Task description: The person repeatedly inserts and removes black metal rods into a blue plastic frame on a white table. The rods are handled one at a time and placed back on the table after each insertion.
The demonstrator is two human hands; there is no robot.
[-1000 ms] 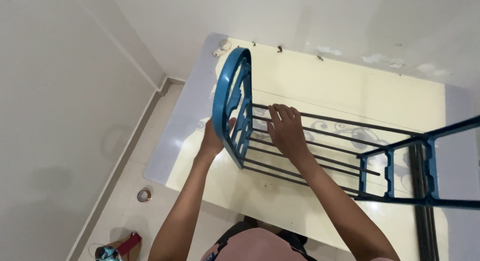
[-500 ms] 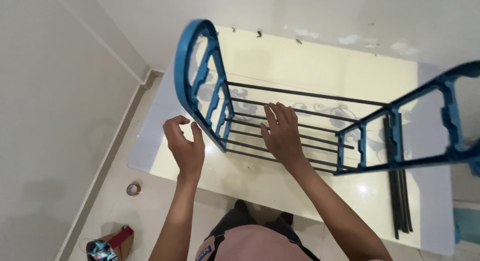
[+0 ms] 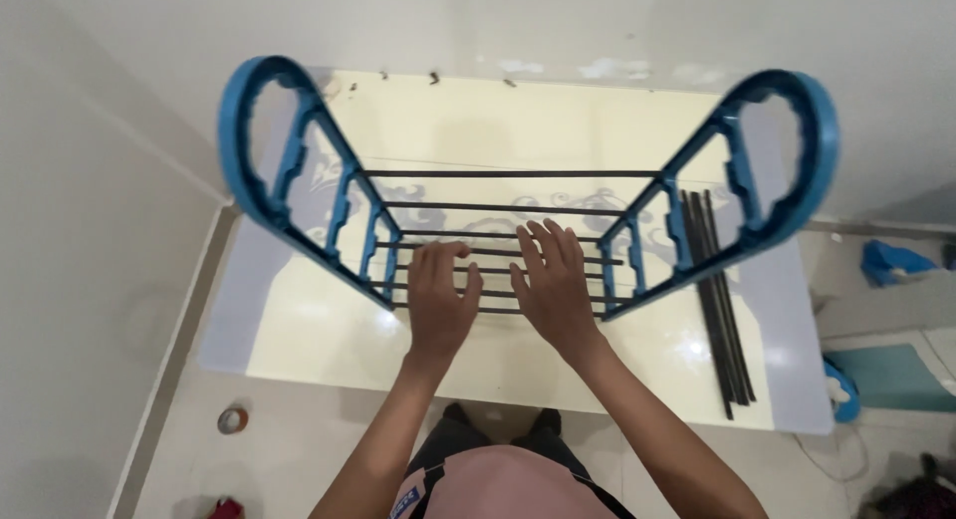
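A rack stands on the pale yellow table (image 3: 329,335). It has two blue arched plastic end frames, the left end frame (image 3: 274,170) and the right end frame (image 3: 772,170), joined by several thin black rods (image 3: 508,209). My left hand (image 3: 438,298) lies flat on the lower rods near the left frame, fingers spread. My right hand (image 3: 554,283) rests flat on the same rods just to its right, fingers apart. Neither hand is closed around a rod.
A bundle of loose black rods (image 3: 719,300) lies on the table's right side. A roll of tape (image 3: 232,418) sits on the floor at the lower left. Blue objects (image 3: 891,262) lie on the floor at the right. White walls close in on the left and back.
The view has swung to centre the rack, so both end frames now show. My left hand moved from beside the left frame onto the rods. My right hand stayed on the rods.
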